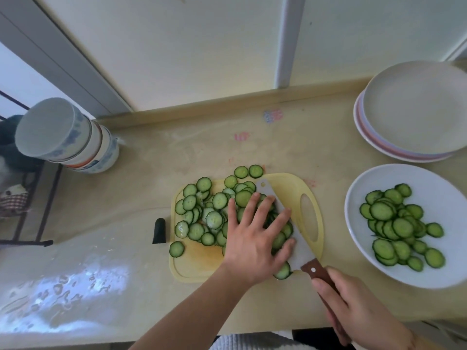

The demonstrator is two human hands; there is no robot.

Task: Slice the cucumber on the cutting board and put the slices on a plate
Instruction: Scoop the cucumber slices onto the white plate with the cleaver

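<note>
Head view, left hand (pixel 255 233) spread flat on cucumber slices (pixel 214 215), right hand (pixel 358 309) gripping knife (pixel 285 223), blade pointing away-left.

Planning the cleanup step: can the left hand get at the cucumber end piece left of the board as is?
Probably yes. The left hand lies flat on the slices, holding nothing, and the cucumber end piece sits in the open beside the cutting board with nothing between.

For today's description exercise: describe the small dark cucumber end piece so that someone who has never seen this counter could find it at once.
Start at the pale yellow plastic cutting board in the middle of the beige counter, heaped with round green cucumber slices. Just off its left edge, on the bare counter, lies the dark green cucumber end piece. Unlike the flat, pale-centred slices, it is one stubby, nearly black chunk lying alone.
</note>
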